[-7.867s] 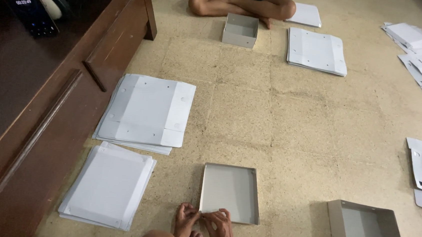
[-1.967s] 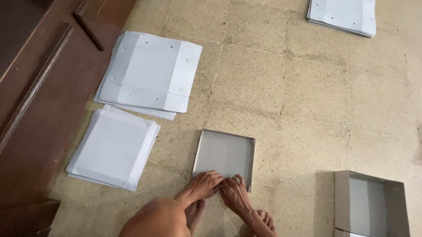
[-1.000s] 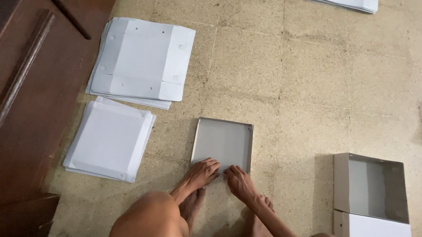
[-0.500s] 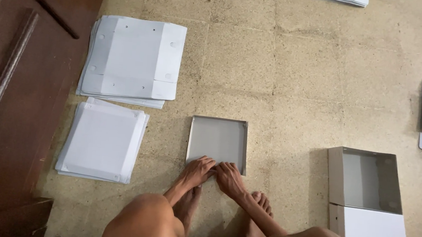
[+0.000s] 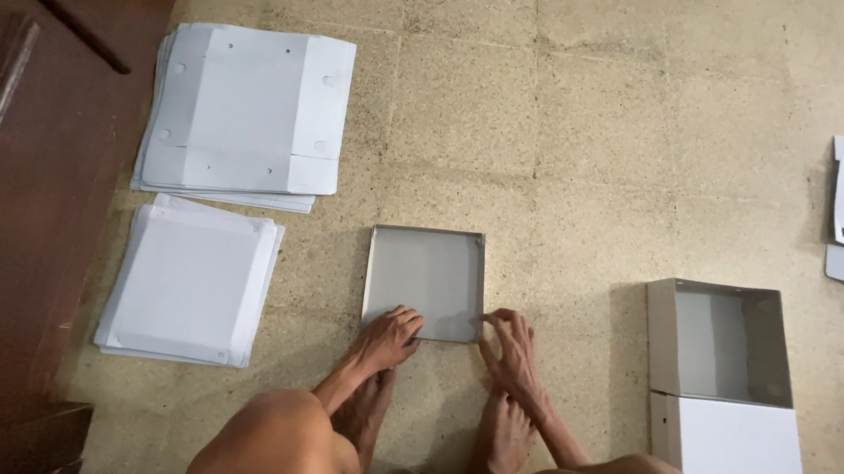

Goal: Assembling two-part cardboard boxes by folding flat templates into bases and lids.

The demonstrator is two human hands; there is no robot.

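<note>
Tray: a shallow grey cardboard tray (image 5: 426,280) lies flat on the tiled floor (image 5: 591,130), just ahead of the person's bare feet (image 5: 501,439).
Left hand (image 5: 389,335): fingers curled over the tray's near edge at its left corner, gripping it.
Right hand (image 5: 512,344): fingertips pinching the near right corner.
To the left: two stacks of flat white sheets (image 5: 241,112), beside a dark wooden cabinet (image 5: 15,185).
To the right: a deeper open box (image 5: 725,341), with a white box (image 5: 740,463) touching its near side.

left hand (image 5: 389,333) and right hand (image 5: 511,344) lowered, fingers apparently curled, arms extended
</note>
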